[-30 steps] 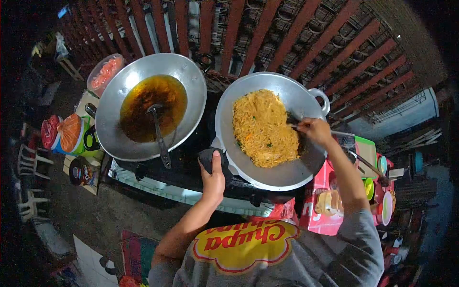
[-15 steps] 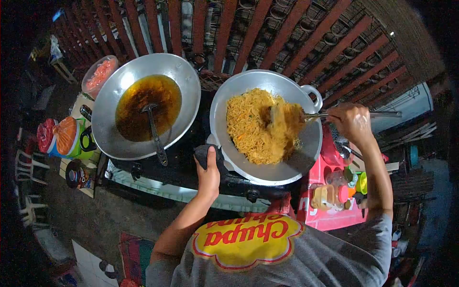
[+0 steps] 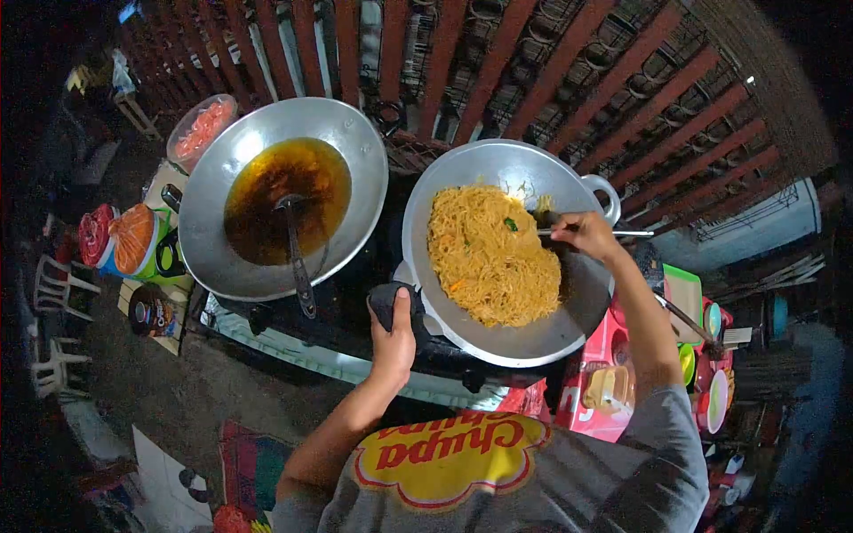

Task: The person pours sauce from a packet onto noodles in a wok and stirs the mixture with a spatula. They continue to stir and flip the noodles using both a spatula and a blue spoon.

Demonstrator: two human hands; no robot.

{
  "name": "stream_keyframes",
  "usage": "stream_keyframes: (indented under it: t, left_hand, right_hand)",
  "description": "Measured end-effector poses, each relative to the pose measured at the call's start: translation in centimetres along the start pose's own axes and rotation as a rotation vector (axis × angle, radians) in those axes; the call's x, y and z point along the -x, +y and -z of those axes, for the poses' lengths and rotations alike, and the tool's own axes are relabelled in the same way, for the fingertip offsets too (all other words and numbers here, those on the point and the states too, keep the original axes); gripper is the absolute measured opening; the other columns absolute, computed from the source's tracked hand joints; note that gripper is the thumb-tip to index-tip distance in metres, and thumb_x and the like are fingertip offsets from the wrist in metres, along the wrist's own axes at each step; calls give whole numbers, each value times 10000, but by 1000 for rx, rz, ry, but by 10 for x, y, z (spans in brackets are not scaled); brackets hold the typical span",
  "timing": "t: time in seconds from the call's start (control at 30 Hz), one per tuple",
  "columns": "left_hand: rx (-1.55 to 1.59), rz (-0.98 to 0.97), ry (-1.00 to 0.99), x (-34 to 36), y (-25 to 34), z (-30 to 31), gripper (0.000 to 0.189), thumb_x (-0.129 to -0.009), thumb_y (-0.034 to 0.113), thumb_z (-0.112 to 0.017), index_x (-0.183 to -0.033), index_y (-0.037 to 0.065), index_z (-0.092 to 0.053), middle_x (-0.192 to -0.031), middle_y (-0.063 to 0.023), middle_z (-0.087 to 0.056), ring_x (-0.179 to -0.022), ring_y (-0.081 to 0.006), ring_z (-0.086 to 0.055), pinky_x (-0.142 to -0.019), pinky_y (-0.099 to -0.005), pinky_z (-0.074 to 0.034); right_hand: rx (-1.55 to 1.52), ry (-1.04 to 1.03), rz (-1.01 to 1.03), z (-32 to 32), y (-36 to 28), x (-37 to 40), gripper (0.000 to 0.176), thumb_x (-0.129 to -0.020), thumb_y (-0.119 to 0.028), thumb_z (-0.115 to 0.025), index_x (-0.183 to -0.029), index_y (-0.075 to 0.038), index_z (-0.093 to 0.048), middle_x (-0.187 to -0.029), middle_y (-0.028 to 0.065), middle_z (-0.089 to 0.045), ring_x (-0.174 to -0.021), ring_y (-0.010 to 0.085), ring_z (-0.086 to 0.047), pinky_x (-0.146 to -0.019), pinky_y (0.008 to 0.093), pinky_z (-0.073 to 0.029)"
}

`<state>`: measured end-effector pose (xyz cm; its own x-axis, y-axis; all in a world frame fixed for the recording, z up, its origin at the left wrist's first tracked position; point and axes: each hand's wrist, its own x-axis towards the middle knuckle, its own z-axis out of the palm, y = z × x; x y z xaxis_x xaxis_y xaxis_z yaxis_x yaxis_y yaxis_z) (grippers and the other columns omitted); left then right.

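My left hand (image 3: 394, 345) is closed around a dark cloth (image 3: 387, 300) at the near left side of a metal wok (image 3: 555, 330); the cloth covers the handle there. A heap of yellow-orange noodles (image 3: 493, 258) with green and orange bits fills the middle of this wok. Over the wok's right side, my right hand (image 3: 582, 235) grips a long metal cooking utensil (image 3: 635, 234). Its head is hidden by the noodles, so its exact kind does not show. Opposite the cloth, the wok's bare loop handle (image 3: 613, 200) sticks out.
On the left burner, a second wok (image 3: 200, 209) contains brown oil and a ladle (image 3: 298, 249). Behind it stands a tub of pinkish-orange pieces (image 3: 203, 129). Tied bags (image 3: 131, 238) and a dark-lidded jar (image 3: 149, 311) sit farther left. Red slats (image 3: 444, 62) rise behind the stove.
My right hand has moved left and down, closer to the noodles, with the utensil. The lifted noodles now lie in the heap. My left hand keeps its hold on the cloth; the view has shifted slightly.
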<state>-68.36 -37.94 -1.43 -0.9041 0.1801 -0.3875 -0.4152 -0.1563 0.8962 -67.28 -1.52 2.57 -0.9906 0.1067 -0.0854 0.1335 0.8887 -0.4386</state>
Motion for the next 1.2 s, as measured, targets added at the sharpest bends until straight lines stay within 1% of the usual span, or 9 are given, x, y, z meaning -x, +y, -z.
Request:
stream_keyframes:
  t: [0.2,0.23,0.37,0.53,0.7,0.8,0.93,1.03,1.2]
  left_hand:
    - [-39,-4,8,0,3,0,457,-853,356,-462,-1140,15,-359,-1057,-116,-452,-983,-196,-421,-876,-298,-313]
    - [-36,-3,4,0,4,0,457,-853,356,-462,-1140,15,-359,-1057,-116,-452,-983,-196,-421,-876,-298,-313]
    - [-31,15,-18,-1,4,1,455,-854,357,-457,-1142,19,-354,-1047,-115,-453,-977,-197,-423,-870,-298,-316]
    - [6,-14,-45,-3,1,2,477,-852,364,-459,-1157,16,-344,-1063,-117,-447,-986,-199,-421,-873,-296,-314]
    - [-70,-36,15,-7,-10,4,544,-842,375,-470,-1209,9,-306,-1116,-131,-427,-1015,-209,-414,-892,-302,-305]
    - [-69,13,-7,0,5,1,546,-842,376,-468,-1208,5,-306,-1114,-134,-427,-1014,-210,-414,-892,-304,-307]
    - [-61,43,8,-2,3,1,541,-842,379,-469,-1198,2,-314,-1104,-132,-431,-1010,-207,-414,-888,-306,-312]
    - [6,72,-57,2,8,2,567,-839,383,-473,-1216,0,-294,-1119,-139,-426,-1024,-211,-411,-895,-305,-307]
    - [-48,75,2,-1,7,1,656,-831,391,-483,-1274,-9,-209,-1195,-156,-380,-1088,-225,-375,-933,-300,-268]
  right_hand:
    - [172,21,-41,69,-23,38,141,-683,-260,-657,-764,-146,-636,-712,60,-621,-632,215,-598,-552,307,-435]
    - [211,23,-87,82,-40,45,120,-679,-90,-667,-791,-57,-637,-723,60,-635,-641,102,-581,-570,256,-443]
    - [301,108,-165,117,-86,65,163,-644,-122,-677,-800,-84,-645,-706,82,-622,-613,166,-598,-574,272,-453]
    - [730,109,-112,126,-106,64,168,-654,-241,-651,-773,-123,-642,-700,95,-608,-652,274,-588,-561,354,-452]
    - [896,103,-52,127,-78,41,138,-662,-254,-609,-754,-153,-630,-632,77,-589,-612,271,-577,-539,383,-444]
    - [883,50,75,81,-17,6,183,-697,-356,-584,-745,-184,-623,-646,90,-593,-603,276,-580,-537,401,-446]
    - [70,-65,60,-7,-7,-12,172,-694,-320,-636,-762,-162,-637,-718,70,-618,-660,232,-589,-582,327,-441]
    - [-126,-42,39,1,-10,-1,162,-680,-282,-664,-761,-144,-639,-737,60,-625,-670,201,-594,-592,297,-432]
    - [291,27,-37,81,-46,34,159,-681,-272,-658,-779,-148,-637,-744,63,-624,-667,213,-606,-591,304,-454]
